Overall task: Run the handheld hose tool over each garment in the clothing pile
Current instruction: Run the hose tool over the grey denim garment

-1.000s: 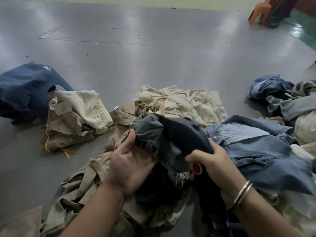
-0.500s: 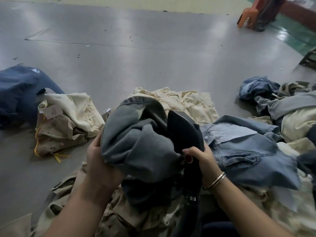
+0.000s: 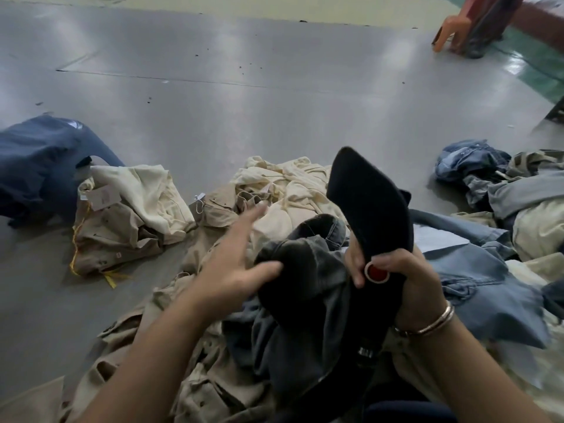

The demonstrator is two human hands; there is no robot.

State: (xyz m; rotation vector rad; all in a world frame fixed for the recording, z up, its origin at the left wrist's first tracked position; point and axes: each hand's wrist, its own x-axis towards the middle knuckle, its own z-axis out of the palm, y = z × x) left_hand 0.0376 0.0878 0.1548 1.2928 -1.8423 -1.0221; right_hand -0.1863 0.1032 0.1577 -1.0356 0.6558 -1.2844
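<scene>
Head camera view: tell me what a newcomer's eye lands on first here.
First, the black hose tool with its red button, gripped upright in the right hand at centre right. Next, the dark grey garment bunched against it, with the left hand touching it, fingers spread. Around them lie cream and khaki clothes and a light blue denim shirt on the grey floor.
</scene>
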